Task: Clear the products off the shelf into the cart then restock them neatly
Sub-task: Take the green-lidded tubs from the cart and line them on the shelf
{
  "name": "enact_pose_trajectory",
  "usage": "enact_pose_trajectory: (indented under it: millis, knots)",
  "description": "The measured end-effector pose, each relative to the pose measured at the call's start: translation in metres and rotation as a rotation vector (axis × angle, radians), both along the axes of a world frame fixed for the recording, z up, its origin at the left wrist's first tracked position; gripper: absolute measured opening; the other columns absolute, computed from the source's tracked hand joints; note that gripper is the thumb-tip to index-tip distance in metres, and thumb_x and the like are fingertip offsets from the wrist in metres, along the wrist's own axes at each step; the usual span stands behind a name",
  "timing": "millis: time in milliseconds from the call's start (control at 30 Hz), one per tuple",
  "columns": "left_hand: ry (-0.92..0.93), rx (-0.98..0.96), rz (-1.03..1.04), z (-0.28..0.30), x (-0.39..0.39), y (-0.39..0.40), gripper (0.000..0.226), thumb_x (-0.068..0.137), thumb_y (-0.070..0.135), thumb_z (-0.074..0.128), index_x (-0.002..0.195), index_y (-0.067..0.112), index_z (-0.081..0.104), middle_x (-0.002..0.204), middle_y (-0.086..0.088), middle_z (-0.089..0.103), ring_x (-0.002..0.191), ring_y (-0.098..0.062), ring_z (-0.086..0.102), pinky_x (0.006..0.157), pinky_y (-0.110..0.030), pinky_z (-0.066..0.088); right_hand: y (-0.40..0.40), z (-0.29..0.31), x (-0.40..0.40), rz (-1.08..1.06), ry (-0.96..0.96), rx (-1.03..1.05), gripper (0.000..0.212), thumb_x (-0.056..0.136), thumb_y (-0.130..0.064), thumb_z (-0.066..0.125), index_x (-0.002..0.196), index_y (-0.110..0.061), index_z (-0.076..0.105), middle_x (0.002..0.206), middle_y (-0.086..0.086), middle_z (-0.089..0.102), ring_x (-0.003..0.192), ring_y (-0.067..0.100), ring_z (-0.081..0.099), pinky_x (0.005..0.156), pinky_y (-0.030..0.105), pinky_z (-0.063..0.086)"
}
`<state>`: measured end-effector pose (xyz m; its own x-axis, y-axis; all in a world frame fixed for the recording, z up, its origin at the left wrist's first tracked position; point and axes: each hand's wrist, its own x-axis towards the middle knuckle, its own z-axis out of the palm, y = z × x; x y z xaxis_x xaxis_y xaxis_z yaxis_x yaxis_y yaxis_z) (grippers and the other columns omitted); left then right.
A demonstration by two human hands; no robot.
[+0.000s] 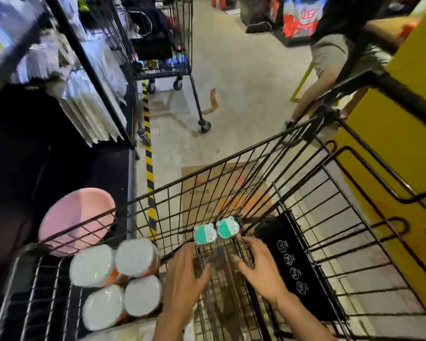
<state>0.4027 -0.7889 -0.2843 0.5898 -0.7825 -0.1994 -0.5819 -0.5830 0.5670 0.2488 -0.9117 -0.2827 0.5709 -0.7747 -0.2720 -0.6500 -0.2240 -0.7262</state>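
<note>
Left hand (185, 274) and right hand (261, 267) reach forward, fingers relaxed and spread, holding nothing.

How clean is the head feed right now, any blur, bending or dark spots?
Head view: left hand and right hand are smeared, and so are the shelf goods at upper left; the cart wires bow from the wide lens; the lower shelf is nearly black; the two green-topped tubs read sharp.

Dim, wide-angle view bowed at its edges; motion blur smears the shelf (67, 77), whose lower bay is black shadow.
</note>
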Motion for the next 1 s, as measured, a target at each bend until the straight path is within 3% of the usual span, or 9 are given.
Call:
enact_pose_trajectory:
  millis: [300, 500, 700, 800, 867, 1000]
  knots:
    - [0.227, 0.020, 0.211, -0.095, 0.024, -0.036, 0.084, 0.080, 0.039, 0.071, 0.147, 0.016, 0.026, 0.152, -0.002, 0.030, 0.138, -0.017, 0.030, 0.114, -0.036, 0.028, -0.032, -0.100, 0.047, -0.155, -0.020, 0.048, 0.075, 0.081, -0.029, 0.073, 0.142, -0.014, 0.032, 0.142, 0.003, 0.040, 0.134, 0.016, 0.034, 0.103, 0.015, 0.019]
    - [0.285, 0.011, 0.308, -0.148, 0.038, -0.058, 0.093, 0.068, 0.032, 0.084, 0.143, 0.011, 0.033, 0.146, -0.010, 0.039, 0.134, -0.024, 0.038, 0.110, -0.044, 0.035, -0.044, -0.149, 0.064, -0.287, -0.068, 0.027, 0.092, 0.065, -0.021, 0.086, 0.141, -0.014, 0.033, 0.140, 0.005, 0.043, 0.134, 0.019, 0.035, 0.109, 0.032, 0.030]
    - [0.287, -0.038, 0.380, -0.175, 0.040, -0.073, 0.099, 0.062, 0.027, 0.087, 0.143, 0.005, 0.033, 0.145, -0.013, 0.040, 0.133, -0.026, 0.038, 0.109, -0.042, 0.035, -0.043, -0.173, 0.073, -0.351, -0.223, 0.018, 0.087, 0.061, -0.010, 0.087, 0.135, -0.014, 0.042, 0.133, -0.004, 0.049, 0.126, 0.005, 0.040, 0.102, 0.011, 0.030]
    - [0.282, -0.131, 0.418, -0.180, 0.039, -0.080, 0.093, 0.059, 0.022, 0.089, 0.136, 0.006, 0.042, 0.136, -0.012, 0.050, 0.124, -0.023, 0.046, 0.104, -0.033, 0.039, -0.040, -0.179, 0.080, -0.418, -0.284, 0.021, 0.087, 0.060, -0.011, 0.088, 0.134, -0.013, 0.043, 0.132, 0.000, 0.051, 0.126, 0.012, 0.045, 0.105, 0.025, 0.039]
    - [0.269, -0.176, 0.421, -0.178, 0.037, -0.081, 0.085, 0.058, 0.019, 0.089, 0.131, 0.007, 0.047, 0.129, -0.010, 0.055, 0.118, -0.022, 0.050, 0.097, -0.025, 0.038, -0.037, -0.180, 0.084, -0.475, -0.299, 0.043, 0.084, 0.060, -0.012, 0.088, 0.132, -0.015, 0.045, 0.130, 0.001, 0.051, 0.124, 0.012, 0.045, 0.101, 0.022, 0.039]
    - [0.246, -0.219, 0.435, -0.173, 0.039, -0.068, 0.080, 0.056, 0.017, 0.091, 0.125, 0.011, 0.052, 0.122, -0.007, 0.060, 0.109, -0.015, 0.054, 0.090, -0.023, 0.041, -0.026, -0.178, 0.089, -0.529, -0.212, 0.019, 0.084, 0.056, -0.018, 0.090, 0.128, -0.012, 0.045, 0.123, 0.003, 0.051, 0.120, 0.017, 0.045, 0.102, 0.036, 0.042]
